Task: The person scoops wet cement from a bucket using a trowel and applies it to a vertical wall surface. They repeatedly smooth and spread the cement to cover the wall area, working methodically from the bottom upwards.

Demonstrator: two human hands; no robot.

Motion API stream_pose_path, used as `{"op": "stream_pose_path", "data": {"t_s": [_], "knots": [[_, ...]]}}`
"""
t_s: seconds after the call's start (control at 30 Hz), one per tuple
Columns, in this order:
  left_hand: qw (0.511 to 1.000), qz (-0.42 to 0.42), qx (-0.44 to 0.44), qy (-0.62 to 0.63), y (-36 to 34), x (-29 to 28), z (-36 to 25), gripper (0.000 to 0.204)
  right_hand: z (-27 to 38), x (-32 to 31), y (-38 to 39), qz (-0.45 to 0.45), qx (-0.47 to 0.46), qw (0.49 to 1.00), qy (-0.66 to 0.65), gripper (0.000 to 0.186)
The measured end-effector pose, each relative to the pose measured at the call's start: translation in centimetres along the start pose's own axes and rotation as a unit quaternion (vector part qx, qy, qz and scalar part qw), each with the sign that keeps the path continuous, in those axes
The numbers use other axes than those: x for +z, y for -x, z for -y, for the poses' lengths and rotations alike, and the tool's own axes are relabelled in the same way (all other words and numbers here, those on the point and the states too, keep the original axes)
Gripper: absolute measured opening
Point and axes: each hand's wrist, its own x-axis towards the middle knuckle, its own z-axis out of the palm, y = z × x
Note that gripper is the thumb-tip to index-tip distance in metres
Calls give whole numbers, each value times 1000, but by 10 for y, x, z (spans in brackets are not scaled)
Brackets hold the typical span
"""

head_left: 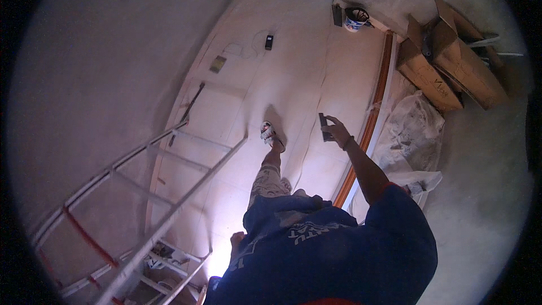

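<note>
My right hand (pixel 337 132) is held out ahead of me at the end of a bent arm, fingers closed round a dark, flat block (pixel 323 126) that looks like a sanding block. Its narrow edge faces left. Low on the left side of my body, part of my left hand (pixel 237 239) shows beside a very bright light (pixel 217 264). Its fingers are mostly hidden by my shirt and the glare, so I cannot make out whether it holds the lamp. One foot in a patterned shoe (pixel 268 133) is forward on the pale tiled floor.
An aluminium stepladder (pixel 169 214) stands on my left by the wall. Ahead on the floor lie a black device (pixel 269 42) and a yellowish flat piece (pixel 217 64). A bucket (pixel 355 18), cardboard boxes (pixel 468 62), plastic sheeting (pixel 415 130) and a brown wooden strip (pixel 372 118) are on the right.
</note>
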Motion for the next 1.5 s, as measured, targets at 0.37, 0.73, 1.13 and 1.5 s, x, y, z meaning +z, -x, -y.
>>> {"op": "stream_pose_path", "data": {"t_s": [0.37, 0.73, 1.13, 1.5], "knots": [[953, -17, -97, 287, -136, -19, -212, 23, 14, 17, -264, -137, -26, 942, 306, 94], [665, -208, -483, 530, -132, 23, -409, 30, 82, 73, -596, -100, -68, 844, 522, 87], [603, -123, -674, 409, -236, 137, -526, 29, 45, 118, -936, -125, -79, 730, 668, 92], [583, -103, -686, 423, -235, 154, -557, 29, 57, 143, -933, -127, -78, 734, 663, 84]]}}
